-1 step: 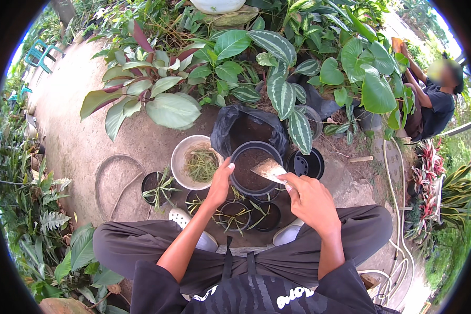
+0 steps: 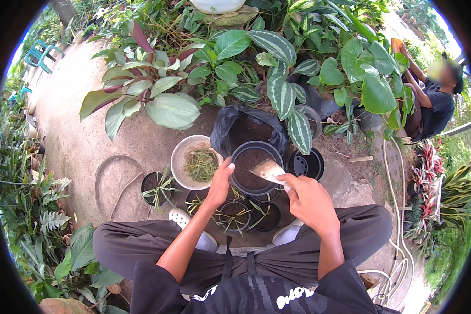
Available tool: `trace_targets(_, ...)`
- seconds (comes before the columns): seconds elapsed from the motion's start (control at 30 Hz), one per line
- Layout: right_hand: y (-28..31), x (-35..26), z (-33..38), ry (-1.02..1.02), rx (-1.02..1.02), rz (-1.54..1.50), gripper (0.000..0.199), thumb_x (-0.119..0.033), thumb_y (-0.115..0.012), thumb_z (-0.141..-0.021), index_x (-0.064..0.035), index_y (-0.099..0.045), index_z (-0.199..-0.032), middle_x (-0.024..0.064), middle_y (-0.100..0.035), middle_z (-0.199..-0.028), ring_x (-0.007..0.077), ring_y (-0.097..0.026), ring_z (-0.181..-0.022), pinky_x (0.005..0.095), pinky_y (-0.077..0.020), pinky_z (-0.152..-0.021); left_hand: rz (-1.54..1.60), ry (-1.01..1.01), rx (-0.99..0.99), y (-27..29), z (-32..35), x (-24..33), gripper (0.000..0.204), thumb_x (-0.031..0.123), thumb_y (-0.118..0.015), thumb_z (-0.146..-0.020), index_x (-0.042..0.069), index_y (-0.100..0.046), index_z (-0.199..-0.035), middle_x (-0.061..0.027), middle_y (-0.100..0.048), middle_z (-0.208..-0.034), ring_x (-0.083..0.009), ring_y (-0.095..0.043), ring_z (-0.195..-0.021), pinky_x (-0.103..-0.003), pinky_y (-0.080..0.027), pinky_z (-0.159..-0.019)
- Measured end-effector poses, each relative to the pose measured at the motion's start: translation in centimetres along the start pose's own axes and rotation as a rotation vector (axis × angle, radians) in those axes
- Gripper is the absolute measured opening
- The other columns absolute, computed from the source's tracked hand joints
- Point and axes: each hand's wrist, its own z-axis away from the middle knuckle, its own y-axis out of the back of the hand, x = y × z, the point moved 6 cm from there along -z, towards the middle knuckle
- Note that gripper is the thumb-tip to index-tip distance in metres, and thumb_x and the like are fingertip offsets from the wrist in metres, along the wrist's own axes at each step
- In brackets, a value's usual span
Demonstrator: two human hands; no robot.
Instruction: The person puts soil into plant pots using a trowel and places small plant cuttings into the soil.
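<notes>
A round black pot with dark soil inside stands in front of me, tight against an open black plastic bag of soil. My left hand is closed on the pot's left rim. In my right hand is a scraper with a flat, soil-smeared blade that widens toward its end. The blade reaches over the pot's right rim onto the soil; its handle is hidden in my fingers. Left of the pot, a white basin contains a heap of cut green stems.
Small potted seedlings stand between my shoes, and another potted plant sits to the left. An empty black pot is at the right. Leafy plants line the far side. A person sits far right, beyond a hose.
The scraper and my right hand have shifted very slightly to the left. My left hand and the pot stay put.
</notes>
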Motion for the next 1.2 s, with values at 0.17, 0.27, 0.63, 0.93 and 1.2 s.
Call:
trace_targets(0.17,0.0,-0.8,-0.3,0.074,0.002,-0.07,0.032,-0.006,-0.059,-0.094,-0.0149,-0.067,-0.123,0.0178,-0.067,-0.086,0.0401,-0.065,-0.083,0.0488,-0.0508,-0.077,-0.001,-0.003,0.009,-0.1,0.2,0.2,0.088,0.053,-0.046,-0.099,-0.006,-0.023,-0.16,-0.0268,-0.033,-0.161,-0.0338,-0.046,-0.139,-0.042,-0.049,-0.102)
trace_targets(0.27,0.4,-0.7,-0.2,0.023,0.029,-0.049,0.032,-0.005,-0.06,-0.093,-0.0147,-0.067,-0.123,0.0182,-0.067,-0.086,0.0405,-0.065,-0.083,0.0485,-0.0509,-0.077,0.018,-0.007,-0.011,0.0,0.0,-0.1,0.088,0.054,-0.046,-0.099,-0.006,-0.022,-0.16,-0.0274,-0.033,-0.16,-0.0333,-0.049,-0.136,-0.042,-0.049,-0.102)
trace_targets(0.63,1.3,-0.5,-0.2,-0.012,-0.017,0.053,0.029,-0.012,-0.061,-0.095,-0.0166,-0.072,-0.121,0.0156,-0.069,-0.091,0.0377,-0.069,-0.086,0.0485,-0.0531,-0.078,0.087,-0.016,-0.024,-0.3,0.1,0.5,0.089,0.053,-0.046,-0.1,-0.006,-0.02,-0.16,-0.0282,-0.036,-0.157,-0.0316,-0.057,-0.127,-0.041,-0.05,-0.101)
trace_targets(0.93,-0.1,-0.4,-0.7,0.094,0.057,0.113,0.028,-0.01,-0.064,-0.091,-0.0173,-0.076,-0.116,0.0102,-0.061,-0.085,0.034,-0.065,-0.078,0.0457,-0.0507,-0.07,-0.054,-0.065,-0.006,-1.6,1.5,3.3,0.072,0.05,-0.045,-0.099,-0.001,-0.042,-0.151,-0.0176,-0.06,-0.131,-0.0234,-0.062,-0.113,-0.037,-0.054,-0.089)
trace_targets(1.2,0.3,-0.5,-0.6,0.114,0.035,0.129,0.029,-0.011,-0.065,-0.091,-0.0189,-0.076,-0.117,0.0089,-0.061,-0.086,0.0322,-0.065,-0.078,0.0449,-0.0503,-0.07,-0.125,-0.091,0.016,-1.6,1.9,4.1,0.07,0.049,-0.044,-0.099,0.0,-0.046,-0.149,-0.0143,-0.064,-0.123,-0.02,-0.062,-0.101,-0.033,-0.052,-0.079)
